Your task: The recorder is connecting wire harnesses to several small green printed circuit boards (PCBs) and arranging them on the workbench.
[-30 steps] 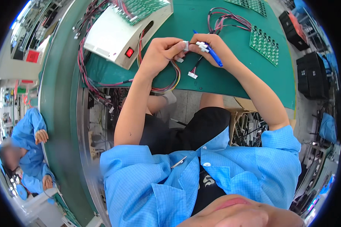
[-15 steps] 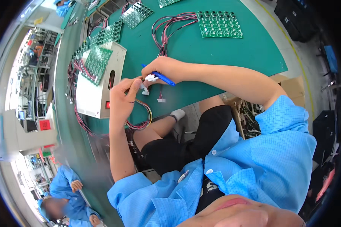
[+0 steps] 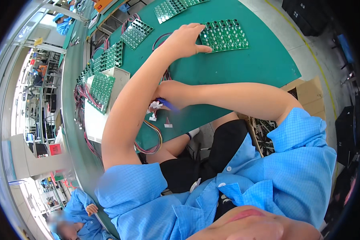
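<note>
My left hand [image 3: 183, 40] reaches far over the green table [image 3: 244, 68], fingers apart, fingertips and thumb touching the left edge of a green circuit board panel [image 3: 225, 35]. It holds nothing that I can see. Near the table's front edge, my right hand [image 3: 169, 95] is closed on a blue pen-shaped tool [image 3: 169, 105] together with the white connectors [image 3: 154, 106] of a multicoloured wire harness [image 3: 152, 140]. The harness hangs down over the table edge toward my lap. My left forearm crosses over the right hand.
A white box [image 3: 93, 120] topped with green boards stands at the left. More board panels [image 3: 135, 33] and wire bundles lie along the table's far side. A cardboard box [image 3: 308, 93] sits at the right. A co-worker in blue [image 3: 78, 216] is at lower left.
My left hand has let go of the connectors and stretched out to the board panel. My right hand keeps the blue tool and harness. My head has turned, shifting the view.
</note>
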Available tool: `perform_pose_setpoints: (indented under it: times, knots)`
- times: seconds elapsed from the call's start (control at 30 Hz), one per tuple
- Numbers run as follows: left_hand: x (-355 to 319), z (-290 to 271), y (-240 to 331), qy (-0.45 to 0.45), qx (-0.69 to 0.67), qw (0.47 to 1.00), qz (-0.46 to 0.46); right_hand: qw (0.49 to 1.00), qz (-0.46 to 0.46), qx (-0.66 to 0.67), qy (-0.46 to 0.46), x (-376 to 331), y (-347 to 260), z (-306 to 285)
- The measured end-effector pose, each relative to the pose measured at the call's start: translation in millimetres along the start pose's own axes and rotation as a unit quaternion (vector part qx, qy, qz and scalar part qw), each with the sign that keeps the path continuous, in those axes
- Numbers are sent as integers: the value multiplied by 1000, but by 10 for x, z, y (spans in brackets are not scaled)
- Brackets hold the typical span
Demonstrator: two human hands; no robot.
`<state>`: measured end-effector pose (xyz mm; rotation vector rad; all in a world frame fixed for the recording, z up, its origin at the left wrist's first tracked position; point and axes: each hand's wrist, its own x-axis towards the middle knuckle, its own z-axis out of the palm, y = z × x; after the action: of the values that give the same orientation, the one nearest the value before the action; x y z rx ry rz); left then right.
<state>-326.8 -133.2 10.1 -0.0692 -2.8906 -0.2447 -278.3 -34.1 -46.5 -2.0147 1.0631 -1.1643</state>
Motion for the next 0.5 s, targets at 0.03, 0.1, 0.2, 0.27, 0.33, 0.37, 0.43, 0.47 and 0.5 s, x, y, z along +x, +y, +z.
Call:
perform_pose_setpoints:
  times: [0.03,0.1,0.2,0.27,0.33,0.37,0.43,0.47,0.5]
  knots:
    - [15,26,-51,-27,-15,1000,4,999,-24,-9,19,10,1,17]
    - [53,65,-42,-55,-35,998,11,998,-43,-18,41,-13,11,-3]
    - [34,92,-43,-35,-43,998,-6,999,-25,2,24,-25,22,-14]
    - [9,116,-50,-27,-46,999,-5,998,-40,-14,45,-35,6,-3]
    - [-4,115,-96,-32,-41,999,2,999,-29,-15,30,-12,-12,-5]
    - [-10,111,-119,-37,-36,999,10,1000,-17,-17,15,2,-13,-1]
    - [-24,128,-143,-39,-39,998,8,1000,-19,-20,14,-4,-18,11]
    - [-12,120,-128,-40,-43,998,9,999,-19,-25,15,-13,-17,3]
    - [-3,114,-112,-41,-43,998,10,999,-19,-25,15,-23,-16,0]
